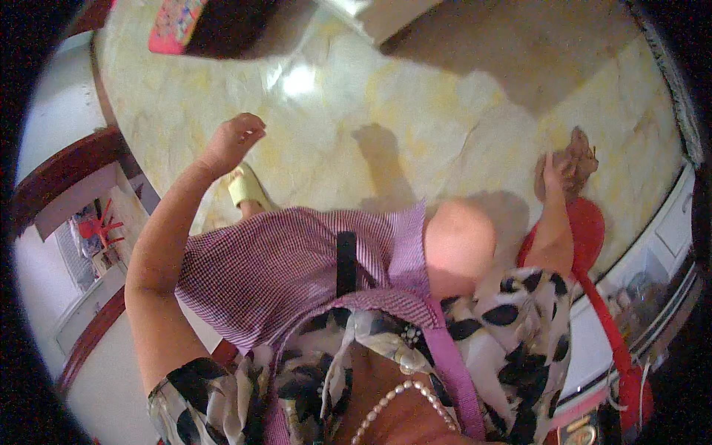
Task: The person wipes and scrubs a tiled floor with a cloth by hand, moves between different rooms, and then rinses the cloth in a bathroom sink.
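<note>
My left hand (239,139) is raised over the marble-patterned floor (322,150), its fingers curled. No held object shows in it, and whether the fingers are fully closed is unclear. Toward the right, my right hand (552,169) reaches down beside a brown, lumpy thing (578,164); the blur hides whether the fingers grip it. A rounded red object (587,228) lies partly behind my right forearm. My checked apron (278,250) covers my lap, with a bare knee (459,239) beside it. Below my left hand is a foot in a pale yellow slipper (245,186).
A dark shape with a pink patterned edge (172,28) is at the top left. A pale box-like object (389,19) is at the top. At the right stands a white cabinet-like unit (662,239). A red stool (103,225) shows farther off at left.
</note>
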Available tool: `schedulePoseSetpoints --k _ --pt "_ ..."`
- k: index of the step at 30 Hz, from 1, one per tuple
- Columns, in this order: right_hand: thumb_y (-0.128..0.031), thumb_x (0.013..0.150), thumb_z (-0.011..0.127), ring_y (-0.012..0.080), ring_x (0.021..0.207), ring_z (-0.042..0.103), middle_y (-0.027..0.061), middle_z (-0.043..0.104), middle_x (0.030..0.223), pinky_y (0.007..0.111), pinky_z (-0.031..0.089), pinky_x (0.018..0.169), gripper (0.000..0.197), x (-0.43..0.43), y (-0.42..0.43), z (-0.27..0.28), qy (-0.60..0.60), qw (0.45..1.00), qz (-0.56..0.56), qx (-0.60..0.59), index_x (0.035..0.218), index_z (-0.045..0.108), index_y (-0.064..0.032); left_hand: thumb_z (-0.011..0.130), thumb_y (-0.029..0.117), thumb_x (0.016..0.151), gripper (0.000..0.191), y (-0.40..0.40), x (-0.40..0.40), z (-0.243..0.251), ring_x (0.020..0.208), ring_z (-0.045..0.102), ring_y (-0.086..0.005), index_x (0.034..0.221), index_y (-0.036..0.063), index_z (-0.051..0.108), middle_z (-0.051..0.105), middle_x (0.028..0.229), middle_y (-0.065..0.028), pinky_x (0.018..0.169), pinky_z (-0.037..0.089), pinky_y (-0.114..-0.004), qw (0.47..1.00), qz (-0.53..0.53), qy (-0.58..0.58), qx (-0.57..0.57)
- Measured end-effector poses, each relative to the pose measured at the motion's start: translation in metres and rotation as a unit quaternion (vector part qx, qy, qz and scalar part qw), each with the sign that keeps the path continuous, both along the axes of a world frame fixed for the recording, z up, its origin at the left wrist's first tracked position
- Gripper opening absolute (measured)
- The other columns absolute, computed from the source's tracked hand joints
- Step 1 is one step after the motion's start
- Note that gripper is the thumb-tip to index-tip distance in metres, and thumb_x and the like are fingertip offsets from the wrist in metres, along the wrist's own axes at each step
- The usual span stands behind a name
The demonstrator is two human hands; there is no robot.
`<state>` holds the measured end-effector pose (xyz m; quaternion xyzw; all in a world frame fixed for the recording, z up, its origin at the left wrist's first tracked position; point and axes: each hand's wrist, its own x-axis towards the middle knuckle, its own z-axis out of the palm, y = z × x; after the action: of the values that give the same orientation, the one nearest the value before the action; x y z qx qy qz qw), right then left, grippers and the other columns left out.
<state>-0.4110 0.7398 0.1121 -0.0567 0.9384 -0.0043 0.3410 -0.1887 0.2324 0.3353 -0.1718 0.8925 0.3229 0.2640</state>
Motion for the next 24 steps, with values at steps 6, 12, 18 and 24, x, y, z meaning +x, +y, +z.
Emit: schedulePoseSetpoints --k 6,12,18,24 --pt "-0.059 0.078 0.044 0.0499 0.126 -0.003 0.0197 -0.007 0.142 0.059 0.005 0.100 0.084 -0.001 0.010 0.048 -0.070 0.990 0.120 0.008 0.139 0.000 -0.0215 0.055 0.009 0.083 0.017 0.027 0.024 -0.027 0.083 0.058 -0.0208 0.095 -0.0020 0.057 0.058 0.095 -0.0126 0.075 0.047 -0.030 0.998 0.041 -0.022 0.046" --pt "-0.059 0.080 0.042 0.0515 0.124 -0.008 0.0216 -0.010 0.141 0.061 0.002 0.098 0.084 0.019 -0.037 0.048 -0.132 0.976 0.175 -0.019 0.139 -0.002 -0.0194 0.053 0.013 0.087 0.018 0.051 0.047 -0.055 0.090 0.053 -0.0119 0.097 -0.0004 0.058 0.060 0.097 -0.0054 0.080 0.043 -0.026 0.951 0.277 0.043 0.132" --pt "-0.058 0.081 0.040 0.0532 0.123 -0.012 0.0234 -0.013 0.141 0.063 0.000 0.097 0.083 0.040 -0.099 0.054 -0.189 0.957 0.219 -0.032 0.139 -0.004 -0.0173 0.054 0.019 0.087 0.021 0.087 0.058 -0.063 0.088 0.053 -0.0113 0.094 0.0001 0.060 0.060 0.099 -0.0054 0.083 0.042 -0.027 0.890 0.377 0.095 0.237" --pt "-0.056 0.084 0.037 0.0546 0.122 -0.015 0.0243 -0.015 0.140 0.064 -0.003 0.096 0.080 0.075 -0.117 0.025 -0.197 0.965 0.171 0.027 0.140 -0.005 -0.0171 0.049 0.020 0.089 0.025 0.101 0.056 -0.076 0.095 0.056 -0.0186 0.099 -0.0013 0.058 0.061 0.100 -0.0105 0.083 0.044 -0.030 0.854 0.441 0.089 0.262"
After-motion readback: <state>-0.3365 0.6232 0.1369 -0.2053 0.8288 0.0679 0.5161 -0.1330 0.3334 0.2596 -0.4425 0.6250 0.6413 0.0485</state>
